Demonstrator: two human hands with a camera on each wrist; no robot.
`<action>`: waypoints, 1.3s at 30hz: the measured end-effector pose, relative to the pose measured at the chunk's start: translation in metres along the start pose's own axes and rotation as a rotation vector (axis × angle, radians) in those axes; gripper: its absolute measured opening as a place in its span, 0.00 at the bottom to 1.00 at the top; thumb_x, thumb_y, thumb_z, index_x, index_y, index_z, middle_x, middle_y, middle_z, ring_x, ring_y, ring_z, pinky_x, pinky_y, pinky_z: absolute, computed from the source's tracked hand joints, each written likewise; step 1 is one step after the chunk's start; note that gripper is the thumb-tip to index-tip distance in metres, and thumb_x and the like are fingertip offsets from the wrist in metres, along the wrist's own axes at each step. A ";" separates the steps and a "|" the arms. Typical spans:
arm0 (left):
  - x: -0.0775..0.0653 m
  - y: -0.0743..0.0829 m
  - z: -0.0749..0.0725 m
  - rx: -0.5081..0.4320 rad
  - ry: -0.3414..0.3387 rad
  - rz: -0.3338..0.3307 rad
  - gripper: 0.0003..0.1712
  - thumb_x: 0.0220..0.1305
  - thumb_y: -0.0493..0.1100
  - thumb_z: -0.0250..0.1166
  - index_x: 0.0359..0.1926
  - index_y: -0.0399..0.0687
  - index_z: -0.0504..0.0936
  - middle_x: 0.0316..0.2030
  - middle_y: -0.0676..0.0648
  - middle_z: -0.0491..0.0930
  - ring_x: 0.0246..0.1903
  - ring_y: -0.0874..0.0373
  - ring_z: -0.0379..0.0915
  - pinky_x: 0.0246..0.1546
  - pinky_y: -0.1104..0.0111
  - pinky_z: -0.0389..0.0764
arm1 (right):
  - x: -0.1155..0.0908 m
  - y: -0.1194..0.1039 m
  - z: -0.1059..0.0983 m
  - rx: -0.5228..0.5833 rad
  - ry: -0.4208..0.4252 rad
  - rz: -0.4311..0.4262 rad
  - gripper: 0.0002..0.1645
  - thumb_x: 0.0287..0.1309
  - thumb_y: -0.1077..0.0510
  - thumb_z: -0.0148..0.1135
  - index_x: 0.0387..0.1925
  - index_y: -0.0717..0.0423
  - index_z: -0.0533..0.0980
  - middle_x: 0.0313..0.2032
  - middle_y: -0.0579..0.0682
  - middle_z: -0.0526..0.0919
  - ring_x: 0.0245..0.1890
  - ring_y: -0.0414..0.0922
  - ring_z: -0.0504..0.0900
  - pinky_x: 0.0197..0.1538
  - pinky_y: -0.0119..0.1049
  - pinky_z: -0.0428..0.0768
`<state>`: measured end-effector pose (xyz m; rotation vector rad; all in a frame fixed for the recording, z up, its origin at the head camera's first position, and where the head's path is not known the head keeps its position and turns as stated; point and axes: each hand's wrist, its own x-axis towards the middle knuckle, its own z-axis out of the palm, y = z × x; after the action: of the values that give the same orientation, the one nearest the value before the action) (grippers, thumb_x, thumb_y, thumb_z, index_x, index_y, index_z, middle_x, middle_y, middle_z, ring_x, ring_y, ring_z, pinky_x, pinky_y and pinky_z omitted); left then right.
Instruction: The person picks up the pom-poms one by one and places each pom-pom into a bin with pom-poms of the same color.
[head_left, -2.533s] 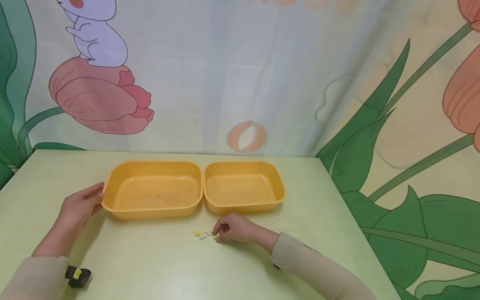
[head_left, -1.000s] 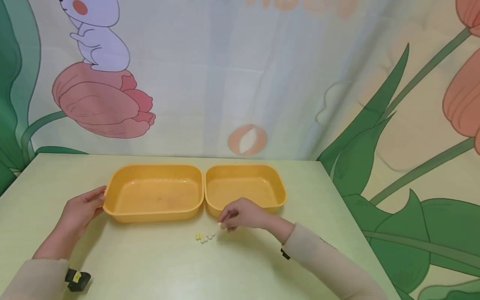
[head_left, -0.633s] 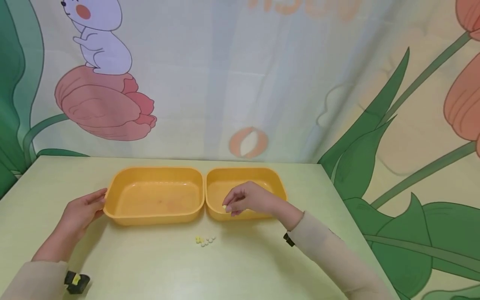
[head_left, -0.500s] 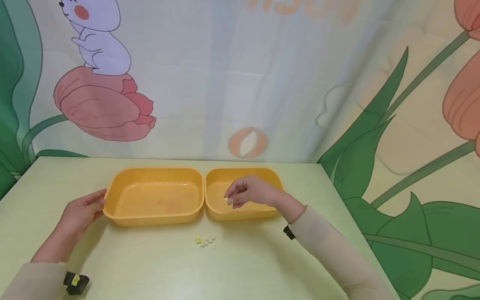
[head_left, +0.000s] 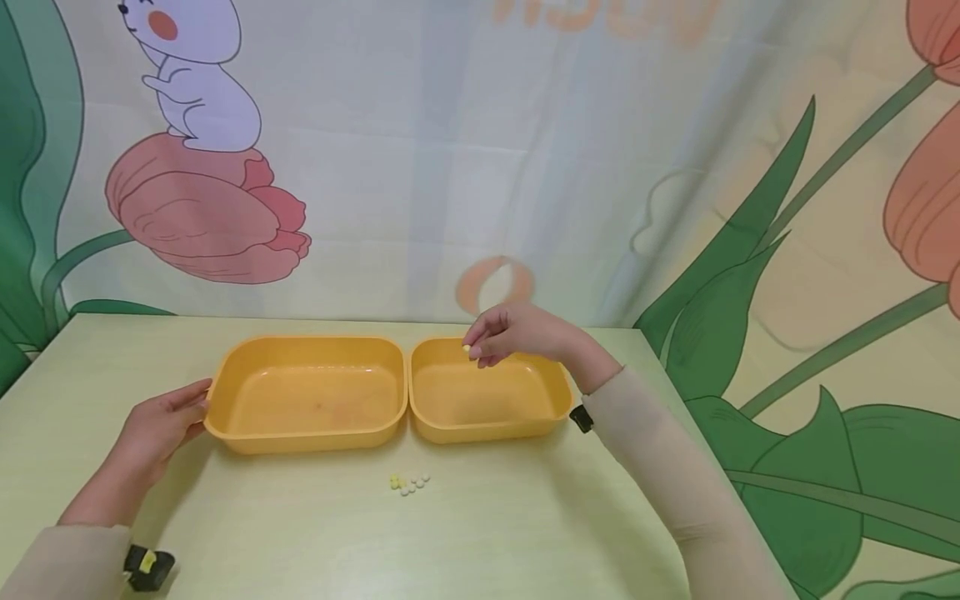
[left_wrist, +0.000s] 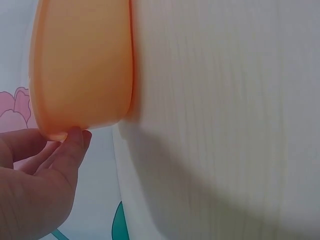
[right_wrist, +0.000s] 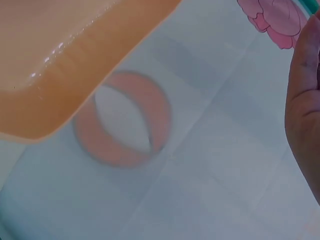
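Observation:
At the left end of the larger yellow-orange plastic bin (head_left: 315, 392), my left hand (head_left: 153, 429) pinches the rim. The left wrist view shows thumb and fingers on either side of the bin's rim (left_wrist: 50, 131). My right hand (head_left: 525, 333) is raised over the smaller yellow-orange bin (head_left: 487, 396), pinching a small pale-yellow round piece (head_left: 467, 347) at its fingertips. In front of the bins lies a little cluster of similar pieces, some yellow (head_left: 395, 482) and some white (head_left: 412, 487). Only the side of my right hand (right_wrist: 304, 107) shows in the right wrist view.
Both bins stand side by side on a pale green table (head_left: 337, 542). Behind it hangs a printed cloth (head_left: 390, 167) with flowers and a white animal. A black wrist camera (head_left: 150, 568) sits under my left cuff.
My right hand picked a pale-yellow piece from the right side of the cluster and carried it up over the smaller bin. My left hand stays at the larger bin.

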<state>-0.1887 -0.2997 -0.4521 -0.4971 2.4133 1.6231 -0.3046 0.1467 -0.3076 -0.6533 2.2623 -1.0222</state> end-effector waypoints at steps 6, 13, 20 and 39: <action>0.000 0.000 -0.001 0.006 0.000 0.007 0.32 0.83 0.42 0.44 0.80 0.37 0.47 0.77 0.30 0.51 0.52 0.70 0.75 0.52 0.76 0.84 | 0.011 -0.001 -0.016 -0.029 -0.023 -0.003 0.13 0.69 0.64 0.62 0.51 0.68 0.80 0.37 0.49 0.89 0.35 0.41 0.87 0.56 0.45 0.90; 0.000 0.002 -0.001 0.014 -0.004 0.010 0.32 0.83 0.41 0.43 0.79 0.36 0.46 0.77 0.29 0.51 0.65 0.44 0.71 0.52 0.76 0.84 | 0.028 0.004 -0.029 -0.021 -0.062 0.032 0.18 0.69 0.65 0.61 0.55 0.73 0.77 0.34 0.44 0.88 0.34 0.41 0.87 0.56 0.43 0.90; 0.001 0.000 -0.001 0.020 -0.003 0.016 0.32 0.83 0.41 0.44 0.79 0.35 0.47 0.77 0.28 0.52 0.59 0.52 0.76 0.49 0.78 0.85 | 0.047 0.014 -0.034 -0.017 -0.083 0.096 0.14 0.67 0.63 0.65 0.51 0.67 0.81 0.38 0.49 0.90 0.36 0.42 0.88 0.57 0.45 0.89; 0.002 0.001 0.000 0.024 0.002 0.017 0.32 0.83 0.41 0.44 0.79 0.34 0.48 0.76 0.28 0.52 0.60 0.51 0.77 0.50 0.75 0.85 | 0.091 0.066 -0.007 -0.070 -0.104 0.203 0.10 0.65 0.65 0.66 0.46 0.64 0.82 0.32 0.41 0.89 0.31 0.37 0.86 0.45 0.30 0.90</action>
<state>-0.1905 -0.3000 -0.4520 -0.4760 2.4422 1.5988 -0.3874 0.1319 -0.3826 -0.4820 2.2287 -0.7972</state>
